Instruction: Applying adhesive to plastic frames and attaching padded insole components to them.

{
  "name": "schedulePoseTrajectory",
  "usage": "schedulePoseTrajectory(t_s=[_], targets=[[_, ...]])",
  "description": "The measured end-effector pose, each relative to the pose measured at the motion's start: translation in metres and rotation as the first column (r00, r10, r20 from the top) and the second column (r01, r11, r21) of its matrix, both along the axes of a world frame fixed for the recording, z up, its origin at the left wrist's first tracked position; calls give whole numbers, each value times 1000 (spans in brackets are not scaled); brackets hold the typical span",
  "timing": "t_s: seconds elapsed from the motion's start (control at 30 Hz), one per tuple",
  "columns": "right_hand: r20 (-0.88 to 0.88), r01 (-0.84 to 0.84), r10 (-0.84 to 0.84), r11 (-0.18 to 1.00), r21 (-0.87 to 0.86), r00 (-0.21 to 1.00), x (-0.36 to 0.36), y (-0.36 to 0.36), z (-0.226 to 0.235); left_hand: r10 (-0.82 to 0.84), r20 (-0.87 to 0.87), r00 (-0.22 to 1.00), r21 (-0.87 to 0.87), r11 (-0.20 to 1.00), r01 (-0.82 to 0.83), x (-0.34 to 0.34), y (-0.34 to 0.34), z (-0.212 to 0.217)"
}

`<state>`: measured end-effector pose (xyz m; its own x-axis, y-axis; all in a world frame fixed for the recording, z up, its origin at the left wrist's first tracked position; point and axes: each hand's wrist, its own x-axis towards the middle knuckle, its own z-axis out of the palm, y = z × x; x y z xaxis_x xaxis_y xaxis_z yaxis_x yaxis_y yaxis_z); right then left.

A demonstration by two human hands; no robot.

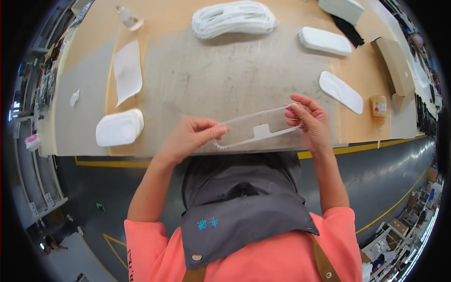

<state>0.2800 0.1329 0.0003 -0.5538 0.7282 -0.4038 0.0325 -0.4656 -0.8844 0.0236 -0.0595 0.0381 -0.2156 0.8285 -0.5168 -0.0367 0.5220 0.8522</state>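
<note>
Both hands hold a long clear plastic strip [256, 124] with a white edge and a small white tab at its middle, stretched level just above the near edge of the workbench [221, 77]. My left hand [190, 136] pinches its left end. My right hand [307, 120] pinches its right end with the fingertips. A grey apron [239, 202] hangs below the strip.
White oval pad stacks lie at the left [120, 127], back middle [234, 19] and back right [325, 41]. A single white pad [340, 91], a white sheet [127, 70], a glue bottle [129, 19], a small orange bottle [378, 105] and a cardboard box [394, 66] sit around.
</note>
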Motion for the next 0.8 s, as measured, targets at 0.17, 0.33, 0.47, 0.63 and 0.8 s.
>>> schedulePoseTrajectory(t_s=[0.17, 0.33, 0.47, 0.63, 0.8], targets=[[273, -134, 83, 975, 174, 958, 7, -13, 4, 13, -101, 995, -48, 999, -17, -9, -8, -8], [401, -239, 84, 904, 354, 912, 7, -19, -5, 49, -114, 992, -28, 998, -53, -12, -15, -21], [425, -236, 61, 898, 373, 903, 7, -22, -3, 41, -208, 977, -51, 997, -53, -12, -12, -21], [420, -216, 47, 905, 366, 906, 5, -23, -5, 47, -240, 970, -46, 997, -60, -12, -11, -24], [435, -239, 46, 885, 400, 899, 5, -28, -3, 59, -316, 947, -23, 997, -70, -8, -10, -21]])
